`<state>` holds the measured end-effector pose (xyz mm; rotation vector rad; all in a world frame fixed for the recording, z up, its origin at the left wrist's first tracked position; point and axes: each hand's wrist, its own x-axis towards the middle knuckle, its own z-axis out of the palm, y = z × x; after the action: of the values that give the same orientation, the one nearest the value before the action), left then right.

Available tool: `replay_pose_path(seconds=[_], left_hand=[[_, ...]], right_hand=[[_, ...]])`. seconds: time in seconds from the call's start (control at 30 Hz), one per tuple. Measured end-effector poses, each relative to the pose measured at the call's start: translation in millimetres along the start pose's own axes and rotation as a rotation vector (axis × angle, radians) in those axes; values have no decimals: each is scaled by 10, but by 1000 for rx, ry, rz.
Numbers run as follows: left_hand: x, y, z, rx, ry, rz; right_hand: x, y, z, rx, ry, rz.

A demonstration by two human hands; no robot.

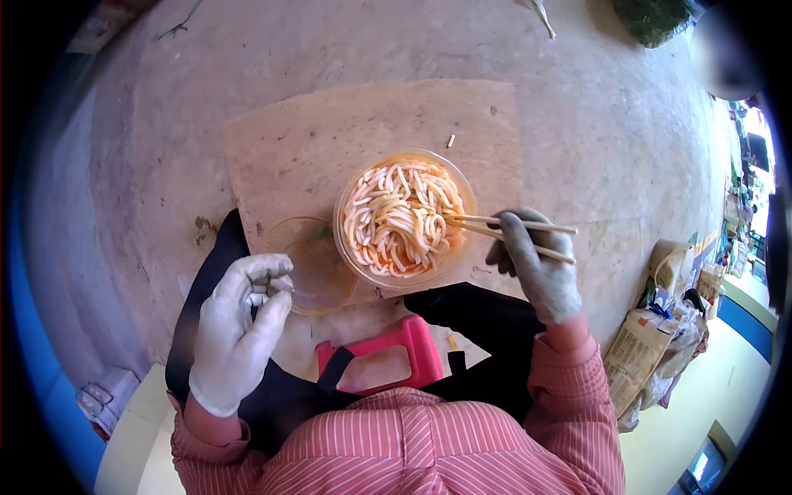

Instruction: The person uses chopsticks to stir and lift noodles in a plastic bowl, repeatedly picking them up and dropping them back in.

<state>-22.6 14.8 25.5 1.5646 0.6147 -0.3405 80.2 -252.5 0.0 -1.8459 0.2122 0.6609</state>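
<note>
On a flat brown board [289, 169] before the seated wearer: one round, clear-walled bowl [452, 257], upright, filled close to the rim with thick noodles [400, 216]. Noodles pale, cream to white, smooth and glossy, heaped in loose loops and tangled strands; faintly orange-tinted toward the middle and right. Red-orange sauce or oil showing along the lower edge of the heap and smeared on the inner wall, giving the clear sides an orange cast. Just beside the bowl, to its left and partly overlapped by it in view: one shallow, transparent round lid or dish [318, 274], rim tinged amber, with a small green patch near its upper right. Right hand [540, 268], gloved, white at the back and darkened grey at the fingers: pinching a pair of plain wooden chopsticks [554, 226] between thumb and fingers, far ends reaching to the right side of the noodles, near ends slightly parted. Left hand [231, 334], in a white knit glove: raised near the clear round piece, fingers loosely curled, thumb slightly apart. Beyond the bowl on the board: one small pale stub [450, 141]. Below, between the dark-clad legs: one bright pink plastic piece [426, 355] with a paler panel.
</note>
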Motion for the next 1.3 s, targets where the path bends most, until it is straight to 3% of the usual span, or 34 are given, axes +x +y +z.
replay_pose_path(seconds=[0.1,0.2,0.27,0.33,0.43,0.53,0.6,0.87,0.93,1.03,1.3], left_hand=[[37,-71,-12,-3,-21,46],[68,-110,29,5,-31,72],[105,-153,77,-16,-27,48],[151,-216,121,7,-45,51],[272,-321,242,-7,-2,90],[463,-390,384,-21,48,118],[587,-445,435,-39,19,136],[963,-812,542,-360,-86,-23],[1022,-833,580,-418,-45,-136],[975,-718,657,-576,-152,-153],[920,-569,683,-596,-199,-170]], right_hand=[[55,49,-32,-98,4,-18],[56,132,-98,-322,-21,-220],[84,231,-151,-347,-217,-145],[45,226,-149,-373,-251,-48],[140,428,-72,-132,-282,-107],[131,376,0,-145,-262,-20],[169,473,54,-66,-244,-90],[196,568,86,128,-315,-47],[181,575,90,147,-308,-39],[160,563,103,159,-301,-34],[170,617,117,242,-266,-24]])
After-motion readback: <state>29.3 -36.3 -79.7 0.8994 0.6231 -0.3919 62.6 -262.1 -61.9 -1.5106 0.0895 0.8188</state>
